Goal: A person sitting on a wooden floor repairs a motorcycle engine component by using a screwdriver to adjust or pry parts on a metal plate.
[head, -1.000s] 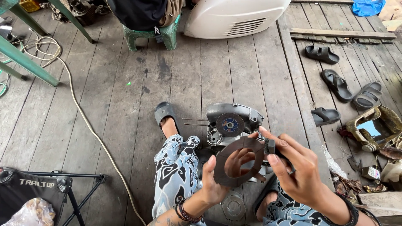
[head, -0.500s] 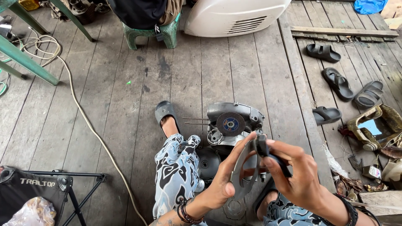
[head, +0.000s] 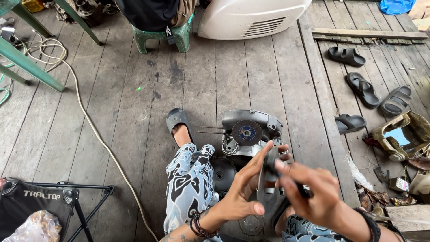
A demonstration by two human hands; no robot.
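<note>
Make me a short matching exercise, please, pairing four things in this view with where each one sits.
Things:
1. grinding disc
2. green stool
3. white cable
4. folding stool

Places:
A. bottom left corner
B. top of the view, under a seated person
C. mounted on the grey power tool, just ahead of both hands
D. trailing across the floorboards on the left

Pairs: 1-C, 2-B, 3-D, 4-A
</note>
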